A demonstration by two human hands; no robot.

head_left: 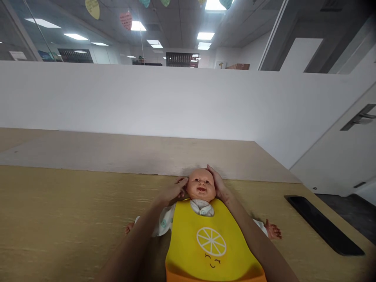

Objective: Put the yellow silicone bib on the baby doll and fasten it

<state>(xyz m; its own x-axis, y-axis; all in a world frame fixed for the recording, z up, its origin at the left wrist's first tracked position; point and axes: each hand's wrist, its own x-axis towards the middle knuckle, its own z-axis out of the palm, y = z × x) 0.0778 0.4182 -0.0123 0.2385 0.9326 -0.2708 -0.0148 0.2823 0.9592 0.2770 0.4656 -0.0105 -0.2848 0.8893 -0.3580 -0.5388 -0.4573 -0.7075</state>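
A baby doll (201, 178) lies face up on the table, its head toward the white wall. Over its chest is a yellow bib (188, 235) with a white citrus slice and a smiling face, and an orange lower edge. My left hand (177, 190) is at the left side of the doll's head, fingers curled by the ear and neck, tips partly hidden. Against the right side of the head my right hand (217, 183) is cupped, with some fingers behind it. The bib's neck ends are out of sight behind the doll.
The wooden table (73, 211) meets a paler board (132, 150) along the wall. A black flat object (323, 225) lies near the right table edge. Beyond that edge is a white door with a metal handle (360, 116). Glass panels rise above the white wall (147, 102).
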